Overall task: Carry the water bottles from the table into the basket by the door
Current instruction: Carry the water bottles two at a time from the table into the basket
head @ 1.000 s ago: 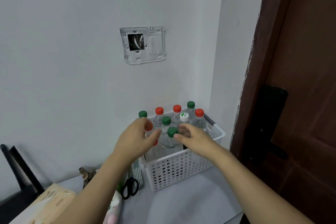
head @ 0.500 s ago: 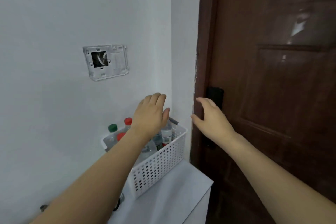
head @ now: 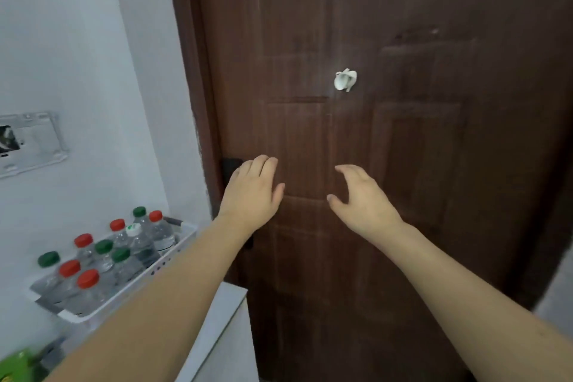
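Brown wood is now filling most of the view, since the head is turning away from the basket toward the door [head: 403, 164]; a second ago both hands were down among the caps, and now they are hovering in front of the door panel with nothing in them. The left hand [head: 251, 192] is floating flat with its fingers together, covering part of a dark handle fitting at the door edge; whether it is touching that fitting I cannot tell. The right hand [head: 361, 198] is hanging apart from it, fingers loosely curled and spread, gripping nothing.

The white basket [head: 173, 253] is sitting on the white counter [head: 217, 319] at lower left, against the pale wall [head: 77, 56] and just beside the door frame; the water bottles [head: 130, 248] are standing upright inside it, crowded close, red, green and one white cap showing; I am counting about ten caps, though the nearer ones are blurred.

Judging from this, a delivery is finishing: the bottles that were being set down are staying in the basket, and the hands are coming away free; the person is probably heading back for another load, if any are left on the table, which is out of sight here. A small white hook [head: 345, 80] is sticking out of the door; a wall plate [head: 31, 143] is showing at far left.
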`<state>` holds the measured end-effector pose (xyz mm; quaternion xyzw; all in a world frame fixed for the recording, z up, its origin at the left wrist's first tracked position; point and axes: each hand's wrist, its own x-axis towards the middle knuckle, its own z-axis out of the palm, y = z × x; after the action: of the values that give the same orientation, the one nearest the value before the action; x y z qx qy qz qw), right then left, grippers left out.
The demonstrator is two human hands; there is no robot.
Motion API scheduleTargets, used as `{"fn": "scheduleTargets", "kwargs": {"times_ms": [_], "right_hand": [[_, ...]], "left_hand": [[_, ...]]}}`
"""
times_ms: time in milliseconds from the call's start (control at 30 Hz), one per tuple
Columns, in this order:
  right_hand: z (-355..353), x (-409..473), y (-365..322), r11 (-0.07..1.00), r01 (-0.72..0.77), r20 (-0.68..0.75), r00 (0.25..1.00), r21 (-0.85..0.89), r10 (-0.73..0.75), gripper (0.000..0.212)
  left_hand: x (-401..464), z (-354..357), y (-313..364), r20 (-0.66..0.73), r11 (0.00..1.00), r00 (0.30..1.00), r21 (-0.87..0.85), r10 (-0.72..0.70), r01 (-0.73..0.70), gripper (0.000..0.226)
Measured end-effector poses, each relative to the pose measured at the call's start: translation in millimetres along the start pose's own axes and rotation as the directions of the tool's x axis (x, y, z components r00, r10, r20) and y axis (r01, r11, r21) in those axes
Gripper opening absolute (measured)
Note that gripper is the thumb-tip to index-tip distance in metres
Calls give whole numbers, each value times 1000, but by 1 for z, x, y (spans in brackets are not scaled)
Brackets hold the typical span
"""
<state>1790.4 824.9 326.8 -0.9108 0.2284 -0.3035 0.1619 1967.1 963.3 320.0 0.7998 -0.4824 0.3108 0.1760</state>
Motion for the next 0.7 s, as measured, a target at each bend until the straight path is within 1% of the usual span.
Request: {"fn": "scheduleTargets", "kwargs": {"times_ms": [167,367,500,633,700], "right_hand": [[-77,-54,71,998,-45,-43,998,-52,43,60],[-149,-114,146,993,-85,-32,996,-83,83,60],[-177,-144,177,990,-106,-19,994,-92,105,60],[-197,-166,199,985,-155,-62,987,-79,150,58],[-207,-180,209,981,-171,-45,985,-92,167,58]], "left_hand": [[5,0,111,-14,998,999,-39,44,-44,54],[-4,2,229,-34,995,998,-84,50,-52,54],[-10,8,280,-9,992,998,-109,60,-60,54],[-7,14,318,8,986,996,-139,93,-91,55],[-10,11,338,8,985,996,-150,90,-88,54]]}}
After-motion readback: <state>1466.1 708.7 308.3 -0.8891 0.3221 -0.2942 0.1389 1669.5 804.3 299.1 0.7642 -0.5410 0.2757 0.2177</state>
